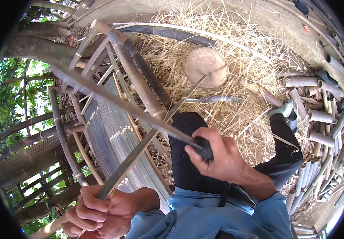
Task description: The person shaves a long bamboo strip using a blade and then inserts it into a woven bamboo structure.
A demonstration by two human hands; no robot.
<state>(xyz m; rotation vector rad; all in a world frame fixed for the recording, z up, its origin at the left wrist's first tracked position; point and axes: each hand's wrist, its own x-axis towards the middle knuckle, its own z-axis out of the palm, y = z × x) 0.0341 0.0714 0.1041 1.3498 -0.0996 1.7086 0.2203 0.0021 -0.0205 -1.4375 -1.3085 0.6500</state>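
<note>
My left hand (106, 213) is closed around the near end of a long bamboo strip (130, 161) at the lower left. The strip slants away to the upper right, its far tip over a round wooden block (198, 65). In my right hand (227, 159) is the dark handle of a long knife (136, 113). The blade stretches to the upper left and passes above the strip, crossing it in this view. Whether blade and strip touch, I cannot tell. My fingers are wrapped tightly around both things.
Pale shavings (247, 47) lie thickly around the block. Left of my legs are a bamboo pole (136, 77) and a grey slatted panel (118, 131), with a bamboo railing (56, 115) beyond. Cut bamboo pieces (321, 115) are piled at the right. My leg (285, 135) stretches out there.
</note>
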